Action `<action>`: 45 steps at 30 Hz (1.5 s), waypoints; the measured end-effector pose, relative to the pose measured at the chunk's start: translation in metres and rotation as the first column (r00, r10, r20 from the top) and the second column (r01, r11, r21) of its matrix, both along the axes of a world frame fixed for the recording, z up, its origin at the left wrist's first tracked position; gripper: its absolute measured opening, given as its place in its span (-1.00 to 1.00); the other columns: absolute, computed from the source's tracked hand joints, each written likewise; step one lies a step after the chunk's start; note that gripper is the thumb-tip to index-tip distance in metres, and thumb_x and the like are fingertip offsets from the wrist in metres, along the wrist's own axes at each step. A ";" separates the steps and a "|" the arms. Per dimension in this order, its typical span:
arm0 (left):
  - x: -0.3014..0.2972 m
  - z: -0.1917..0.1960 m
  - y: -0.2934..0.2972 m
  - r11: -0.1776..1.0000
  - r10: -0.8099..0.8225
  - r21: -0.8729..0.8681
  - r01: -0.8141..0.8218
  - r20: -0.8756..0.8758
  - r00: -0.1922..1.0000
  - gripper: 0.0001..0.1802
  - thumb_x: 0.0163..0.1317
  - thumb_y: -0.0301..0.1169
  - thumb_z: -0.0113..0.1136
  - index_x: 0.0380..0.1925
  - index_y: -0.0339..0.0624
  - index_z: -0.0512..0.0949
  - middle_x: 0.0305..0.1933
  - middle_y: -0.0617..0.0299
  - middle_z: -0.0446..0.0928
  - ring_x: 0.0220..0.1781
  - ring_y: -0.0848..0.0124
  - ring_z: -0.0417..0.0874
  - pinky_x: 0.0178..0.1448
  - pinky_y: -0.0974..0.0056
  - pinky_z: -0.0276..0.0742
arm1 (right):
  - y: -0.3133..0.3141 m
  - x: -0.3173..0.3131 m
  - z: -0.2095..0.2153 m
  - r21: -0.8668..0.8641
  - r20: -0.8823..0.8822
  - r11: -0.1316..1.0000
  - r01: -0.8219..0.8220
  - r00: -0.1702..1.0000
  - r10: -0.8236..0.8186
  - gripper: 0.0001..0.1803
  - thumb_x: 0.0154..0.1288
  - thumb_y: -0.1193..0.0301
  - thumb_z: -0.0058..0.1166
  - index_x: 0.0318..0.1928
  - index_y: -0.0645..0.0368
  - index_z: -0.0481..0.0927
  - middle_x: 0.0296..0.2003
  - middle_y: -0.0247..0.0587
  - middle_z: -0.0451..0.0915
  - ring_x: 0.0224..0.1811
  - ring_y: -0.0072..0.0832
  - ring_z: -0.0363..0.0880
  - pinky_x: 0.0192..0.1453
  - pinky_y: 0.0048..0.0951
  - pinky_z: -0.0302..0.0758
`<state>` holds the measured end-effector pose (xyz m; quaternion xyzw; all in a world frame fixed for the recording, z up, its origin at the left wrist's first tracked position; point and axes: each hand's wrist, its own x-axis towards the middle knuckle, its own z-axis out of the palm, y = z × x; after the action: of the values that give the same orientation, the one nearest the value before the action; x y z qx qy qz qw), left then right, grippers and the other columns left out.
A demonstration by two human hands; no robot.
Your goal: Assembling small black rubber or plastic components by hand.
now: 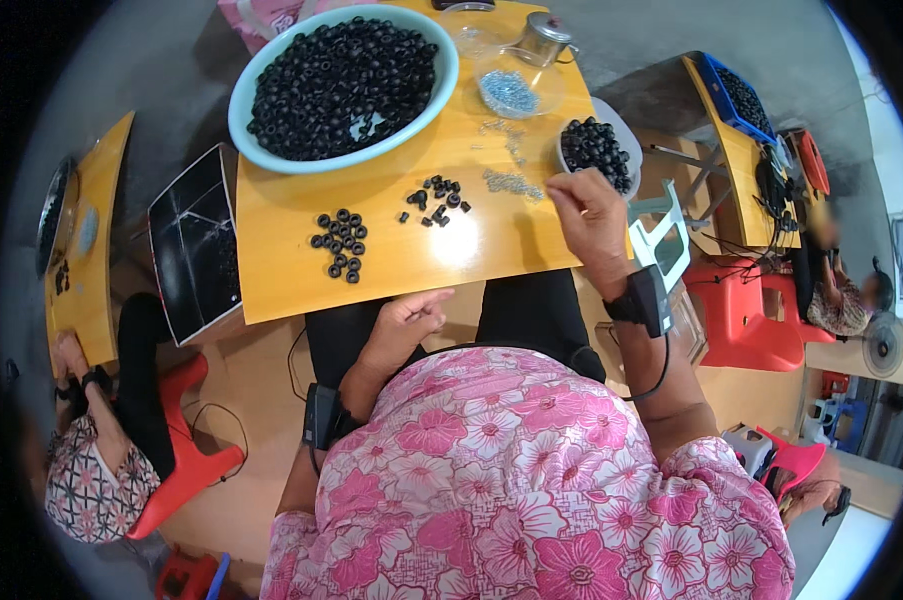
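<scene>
My right hand (593, 215) is above the right side of the yellow table, thumb and forefinger pinched beside a small pile of thin metal pins (511, 184). Whatever is between those fingertips is too small to make out. At the table's front edge, over my lap, my left hand (403, 328) has its forefinger stretched out and thumb apart, with nothing visible between them. Its other fingers are partly hidden. Small black rings (339, 242) lie grouped on the left of the tabletop. Nearer the middle are scattered black cylindrical pieces (437, 200).
A large light-blue basin (449, 75) full of black pieces stands at the back left. A clear bowl of silvery pins (511, 92), a metal cup (545, 40) and a white bowl of black pieces (595, 148) are on the right. Co-workers sit on both sides.
</scene>
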<state>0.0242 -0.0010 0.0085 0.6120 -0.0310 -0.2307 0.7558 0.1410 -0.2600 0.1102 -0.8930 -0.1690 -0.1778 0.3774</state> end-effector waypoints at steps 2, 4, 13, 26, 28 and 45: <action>0.000 0.000 0.000 1.000 0.013 -0.007 -0.013 -0.014 1.000 -0.62 0.19 -0.50 0.09 0.04 -0.30 0.47 -0.37 0.43 0.40 -0.34 0.63 0.34 -0.19 0.52 0.30 | 0.019 -0.006 -0.010 -0.018 -0.010 0.998 -0.063 0.998 0.063 -0.91 0.08 0.55 0.10 -0.36 0.24 0.61 -0.44 -0.10 0.54 -0.38 -0.24 0.53 -0.31 -0.39 0.44; -0.001 0.003 0.002 1.000 0.008 -0.014 -0.008 -0.025 1.000 -0.63 0.20 -0.47 0.10 0.03 -0.29 0.47 -0.36 0.46 0.38 -0.34 0.65 0.32 -0.20 0.53 0.28 | 0.039 -0.012 -0.017 0.040 -0.164 0.986 -0.159 0.973 0.164 -0.89 0.05 0.54 0.13 -0.34 0.23 0.61 -0.44 -0.10 0.53 -0.39 -0.21 0.51 -0.32 -0.36 0.44; -0.003 0.000 0.007 1.000 0.015 -0.007 -0.015 -0.046 0.999 -0.60 0.16 -0.53 0.10 0.06 -0.23 0.47 -0.36 0.45 0.40 -0.33 0.67 0.36 -0.17 0.54 0.35 | 0.084 -0.006 -0.039 0.042 -0.269 0.976 -0.214 0.938 0.218 -0.85 0.02 0.50 0.12 -0.32 0.20 0.60 -0.45 -0.12 0.48 -0.44 -0.26 0.50 -0.35 -0.35 0.42; -0.001 -0.002 0.003 0.974 -0.007 -0.221 -0.051 -0.251 0.968 -0.65 0.19 -0.50 0.07 0.01 -0.31 0.49 -0.20 0.32 0.52 -0.24 0.65 0.41 -0.09 0.50 0.38 | 0.127 -0.012 -0.034 0.055 -0.268 0.859 -0.509 0.821 0.504 -0.71 0.07 0.58 0.09 -0.13 0.14 0.56 -0.36 -0.22 0.50 -0.36 -0.38 0.53 -0.31 -0.46 0.47; -0.002 0.007 0.004 0.984 0.030 -0.167 -0.062 -0.189 0.982 -0.66 0.20 -0.49 0.06 -0.01 -0.31 0.50 -0.20 0.32 0.53 -0.24 0.65 0.41 -0.09 0.51 0.37 | 0.142 -0.011 -0.036 0.032 -0.235 0.844 -0.536 0.816 0.527 -0.71 0.05 0.57 0.10 -0.14 0.11 0.57 -0.36 -0.21 0.50 -0.36 -0.35 0.53 -0.31 -0.44 0.48; -0.005 0.001 0.007 0.982 0.124 -0.127 -0.139 -0.115 0.986 -0.76 0.11 -0.53 0.15 -0.18 -0.29 0.54 -0.34 0.32 0.53 -0.31 0.58 0.49 -0.23 0.41 0.45 | 0.178 -0.023 -0.041 -0.157 -0.208 0.748 -0.645 0.762 0.613 -0.73 -0.02 0.47 0.18 -0.22 0.00 0.62 -0.41 -0.21 0.47 -0.38 -0.25 0.53 -0.32 -0.31 0.48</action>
<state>0.0193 0.0061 0.0097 0.5471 0.0346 -0.2101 0.8096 0.1177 -0.0816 0.0691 -0.8296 -0.4513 0.0444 0.3257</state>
